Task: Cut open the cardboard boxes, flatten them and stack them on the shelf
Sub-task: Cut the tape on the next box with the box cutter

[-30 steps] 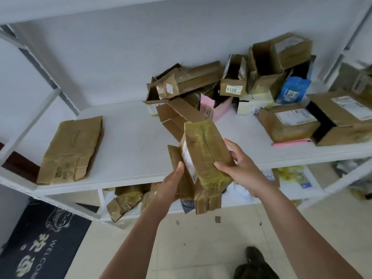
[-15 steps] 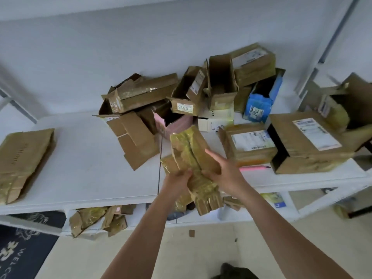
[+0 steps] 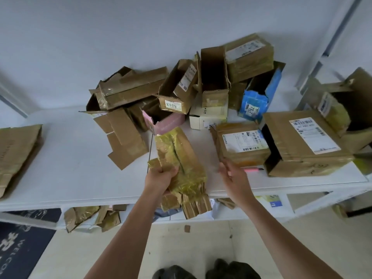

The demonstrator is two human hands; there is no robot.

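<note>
The right hand [image 3: 234,174] is now lifting off, fingers relaxed, at three o'clock beside the flattened, yellow-taped brown cardboard box [image 3: 179,164]. The left hand [image 3: 161,178] is gripping this box, long axis running toward twelve o'clock, over the white shelf [image 3: 76,158].

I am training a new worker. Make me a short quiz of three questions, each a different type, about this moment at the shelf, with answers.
1. True or false: both hands grip the flattened taped box.
2. Which box carries the label 8813? A) the blue box B) the open brown box C) the pink box
3. Fill in: the pink cutter lies on the white ____.

Key: 1 false, only the left hand grips it, the right hand is off it; 2 B; 3 shelf.
</note>
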